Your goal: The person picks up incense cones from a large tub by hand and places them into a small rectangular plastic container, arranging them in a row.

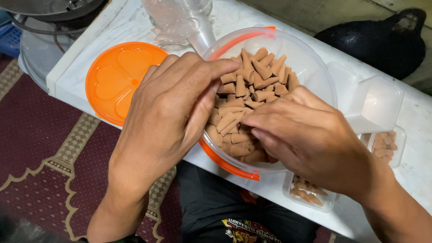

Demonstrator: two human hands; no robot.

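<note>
White tabletop [90,63], frame centre: brown cones [252,85] were being gathered from clear bowl [310,63], left hand [166,117] and right hand [310,139] half-curled, grasp contents hidden.

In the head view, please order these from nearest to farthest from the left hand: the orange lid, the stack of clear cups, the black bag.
From the left hand:
1. Orange lid, just beside it, on its left.
2. Stack of clear cups, across the bowl, right.
3. Black bag, top right, off the table.
</note>
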